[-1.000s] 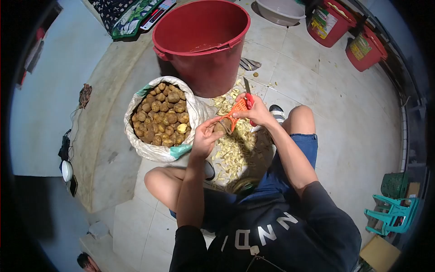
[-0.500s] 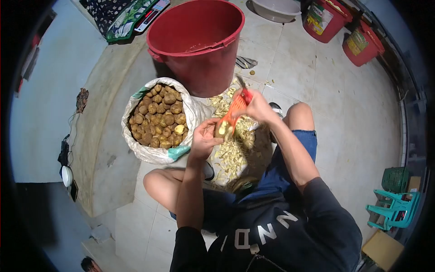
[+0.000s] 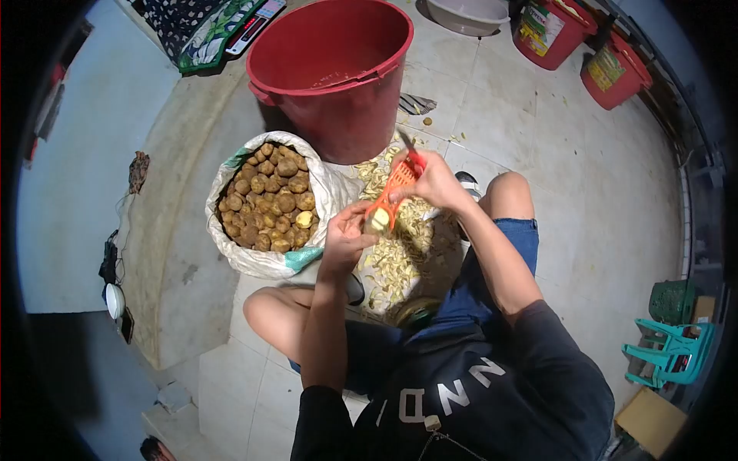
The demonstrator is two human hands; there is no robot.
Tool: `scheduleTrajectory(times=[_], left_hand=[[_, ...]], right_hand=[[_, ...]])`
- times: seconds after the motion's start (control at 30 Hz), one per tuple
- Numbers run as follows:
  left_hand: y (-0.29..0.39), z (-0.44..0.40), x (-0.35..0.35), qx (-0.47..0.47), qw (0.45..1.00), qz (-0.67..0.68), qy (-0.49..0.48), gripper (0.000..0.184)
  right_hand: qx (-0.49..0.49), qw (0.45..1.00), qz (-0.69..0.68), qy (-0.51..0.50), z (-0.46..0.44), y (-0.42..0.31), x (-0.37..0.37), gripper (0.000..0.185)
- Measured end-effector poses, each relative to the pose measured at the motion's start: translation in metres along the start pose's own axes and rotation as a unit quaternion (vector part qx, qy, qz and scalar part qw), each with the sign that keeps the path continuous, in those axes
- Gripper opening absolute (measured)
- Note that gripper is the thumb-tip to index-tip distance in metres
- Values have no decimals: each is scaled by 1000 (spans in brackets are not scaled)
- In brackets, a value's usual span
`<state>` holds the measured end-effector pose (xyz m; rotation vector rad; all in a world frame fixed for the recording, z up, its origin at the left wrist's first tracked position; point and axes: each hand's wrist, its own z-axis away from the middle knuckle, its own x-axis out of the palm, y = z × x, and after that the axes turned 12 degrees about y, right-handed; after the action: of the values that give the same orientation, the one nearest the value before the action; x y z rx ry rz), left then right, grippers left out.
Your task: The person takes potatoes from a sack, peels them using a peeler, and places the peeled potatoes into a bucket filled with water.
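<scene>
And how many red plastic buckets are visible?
3: large red plastic bucket beside the white woven sack; smaller labelled red bucket, upper right; second labelled red bucket right of it.

Food-prep room, tiled floor (image 3: 600,192) (strewn with peelings (image 3: 390,270)), potato sack (image 3: 332,188), red tub (image 3: 346,127)

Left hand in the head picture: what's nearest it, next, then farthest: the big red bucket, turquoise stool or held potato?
1. Potato: held in the left hand.
2. Big red bucket: ahead of it.
3. Turquoise stool: far over on the right.
</scene>
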<state>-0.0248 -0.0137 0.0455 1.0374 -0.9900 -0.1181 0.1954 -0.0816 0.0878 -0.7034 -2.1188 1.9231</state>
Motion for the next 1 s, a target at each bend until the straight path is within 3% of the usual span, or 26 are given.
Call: scheduleTrajectory(times=[0.1,0.17,0.27,0.3,0.37,0.4,0.43,0.5,0.57,0.63,0.7,0.77,0.8,0.83,0.93,0.97,1.0], left_hand=[[-6,-3,0,-18,999,45,9,55],[-16,-6,-9,-12,991,133,-29,56],[-23,-3,-19,-10,996,86,-20,58],[-24,-4,-21,-3,997,74,-5,57],[-12,-1,-15,-15,993,114,-17,56],[-10,0,-13,-7,994,109,7,55],[-10,0,-11,-2,994,105,31,55],[-12,-5,-7,2,997,73,40,57],[-14,-2,-7,29,996,81,8,57],[1,9,7,0,998,9,55,57],[3,8,14,-4,990,143,18,57],[-2,3,9,5,995,95,40,57],[-4,1,8,17,997,65,29,57],[-5,2,6,27,999,34,19,57],[-1,5,7,9,995,95,29,57],[1,6,8,-3,992,123,35,56],[2,6,10,-6,995,90,52,56]], right_hand=[[65,996,-54,19,-13,24,-7,44],[31,998,-56,28,-13,26,-6,46],[14,987,133,93,-12,21,-13,45],[11,987,134,92,-16,29,-19,45],[65,989,51,124,-20,56,-28,46],[89,987,-95,90,-17,41,-20,44],[91,987,-95,89,-8,25,-8,44],[-25,999,-45,19,3,-4,7,39],[-20,999,-24,12,-1,9,1,38],[81,989,-68,100,-18,37,-19,44],[81,989,-88,91,-11,23,-22,45],[-45,998,-36,16,2,-4,0,40],[-55,998,7,14,4,-9,3,40],[-52,999,7,14,1,4,-1,40],[131,983,-95,83,-10,13,-16,44],[130,983,-96,82,-5,10,-11,44],[35,997,-49,50,1,1,1,43]])
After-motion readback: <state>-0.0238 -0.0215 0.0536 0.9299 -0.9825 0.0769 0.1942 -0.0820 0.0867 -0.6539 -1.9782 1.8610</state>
